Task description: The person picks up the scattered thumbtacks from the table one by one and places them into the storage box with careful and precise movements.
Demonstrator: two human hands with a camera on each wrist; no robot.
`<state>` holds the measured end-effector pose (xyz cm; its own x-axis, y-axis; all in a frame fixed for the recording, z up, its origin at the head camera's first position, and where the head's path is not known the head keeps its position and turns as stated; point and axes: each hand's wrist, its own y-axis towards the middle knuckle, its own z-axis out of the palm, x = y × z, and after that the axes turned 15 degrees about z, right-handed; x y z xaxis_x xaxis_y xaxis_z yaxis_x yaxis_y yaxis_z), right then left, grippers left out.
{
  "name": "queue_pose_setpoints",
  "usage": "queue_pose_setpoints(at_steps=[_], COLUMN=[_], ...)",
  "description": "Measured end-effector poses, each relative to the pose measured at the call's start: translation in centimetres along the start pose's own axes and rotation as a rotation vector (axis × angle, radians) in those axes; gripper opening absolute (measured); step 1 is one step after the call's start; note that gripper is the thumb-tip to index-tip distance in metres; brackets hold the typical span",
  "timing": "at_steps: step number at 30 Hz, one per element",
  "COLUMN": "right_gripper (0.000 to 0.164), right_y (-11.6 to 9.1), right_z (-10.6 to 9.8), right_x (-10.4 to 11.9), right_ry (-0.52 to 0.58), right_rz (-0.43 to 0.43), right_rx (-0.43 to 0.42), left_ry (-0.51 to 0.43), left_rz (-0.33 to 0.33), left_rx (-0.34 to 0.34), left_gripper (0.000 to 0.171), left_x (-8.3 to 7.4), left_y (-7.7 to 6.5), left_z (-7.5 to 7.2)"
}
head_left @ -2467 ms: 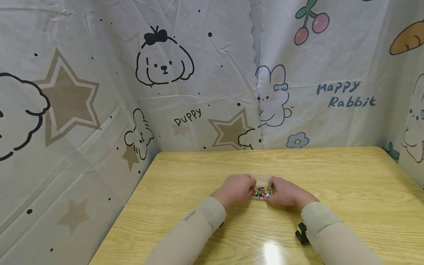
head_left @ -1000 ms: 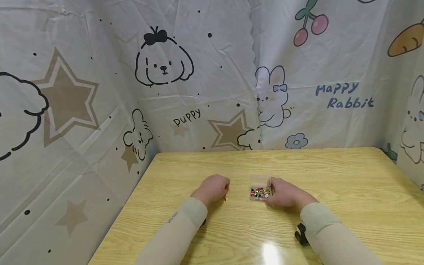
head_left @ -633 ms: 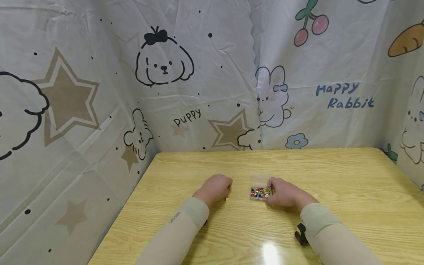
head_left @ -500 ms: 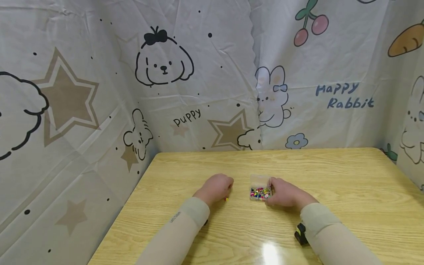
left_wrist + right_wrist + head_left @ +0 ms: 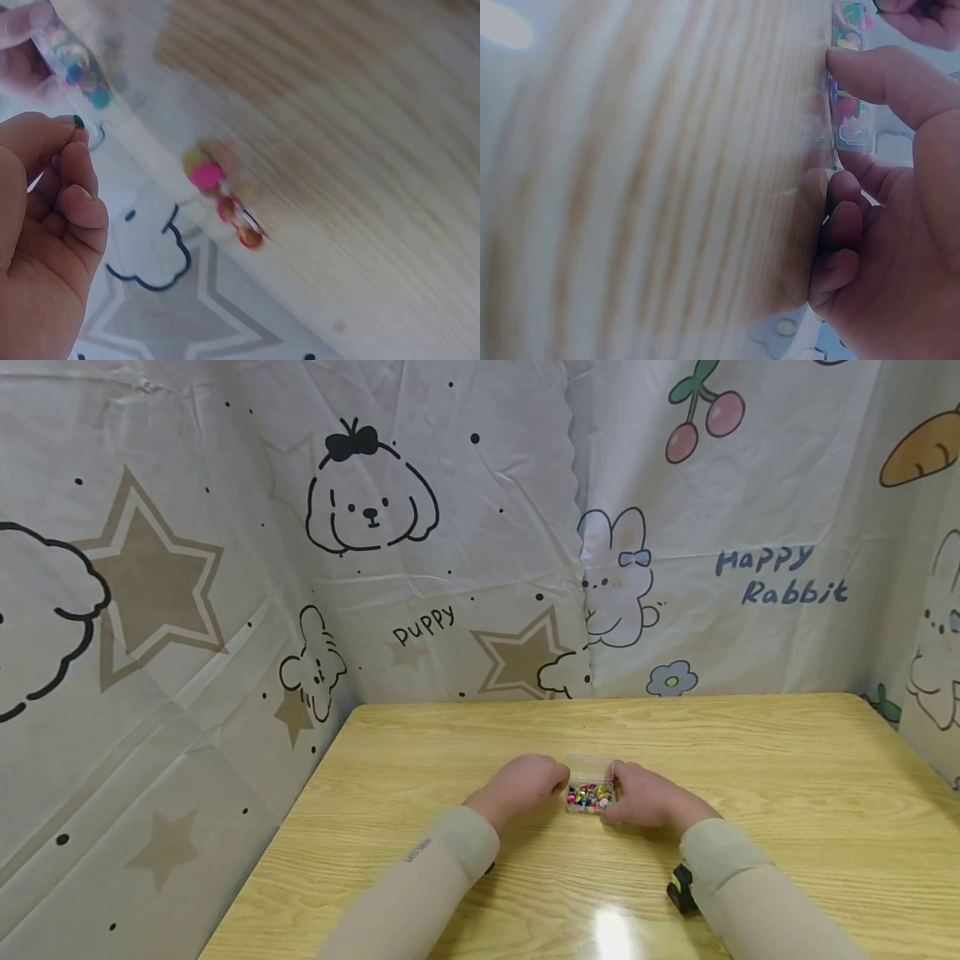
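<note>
A small clear plastic box [image 5: 589, 798] filled with colourful little round pieces stands on the table, its clear lid [image 5: 589, 767] raised at the back. My right hand [image 5: 645, 795] grips its right side, the thumb in front and the other fingers lower down in the right wrist view. At the box's left edge is my left hand [image 5: 525, 787]. Between its thumb and index fingertips it pinches a tiny dark green piece [image 5: 78, 121], whose kind is too small to tell. Several pink, red and orange pieces [image 5: 226, 210] lie in a row on the wood, hidden in the head view by the left arm.
The wooden table [image 5: 750, 752] spreads out around both arms. Printed cloth [image 5: 465, 527] hangs behind and at the sides. A black device [image 5: 681, 889] sits at the right wrist.
My left hand has moved right, from beside the loose pieces on the table back to the box's left edge. My right hand keeps its place at the box.
</note>
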<state>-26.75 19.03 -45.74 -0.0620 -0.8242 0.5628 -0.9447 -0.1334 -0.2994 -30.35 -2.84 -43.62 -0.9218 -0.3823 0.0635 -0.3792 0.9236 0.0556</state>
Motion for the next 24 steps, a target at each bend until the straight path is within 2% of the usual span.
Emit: queue_pose_setpoints(at_steps=[7,16,24], right_gripper=[0.042,0.042,0.043], right_y=[0.0,0.1,0.1], right_z=[0.0,-0.1,0.0], right_x=[-0.1,-0.1,-0.1], right_ry=[0.006,0.004,-0.005], right_rz=[-0.013,-0.014,-0.034], right_rx=[0.000,-0.011,-0.017], left_ry=[0.031,-0.004,0.031], left_rz=[0.074,0.074,0.093], left_rx=[-0.001,0.050,0.068], left_gripper=[0.019,0.016,0.019], left_x=[-1.1,-2.0,-2.1], left_y=[1.4,2.2,2.3], left_z=[-0.1,0.0,0.2])
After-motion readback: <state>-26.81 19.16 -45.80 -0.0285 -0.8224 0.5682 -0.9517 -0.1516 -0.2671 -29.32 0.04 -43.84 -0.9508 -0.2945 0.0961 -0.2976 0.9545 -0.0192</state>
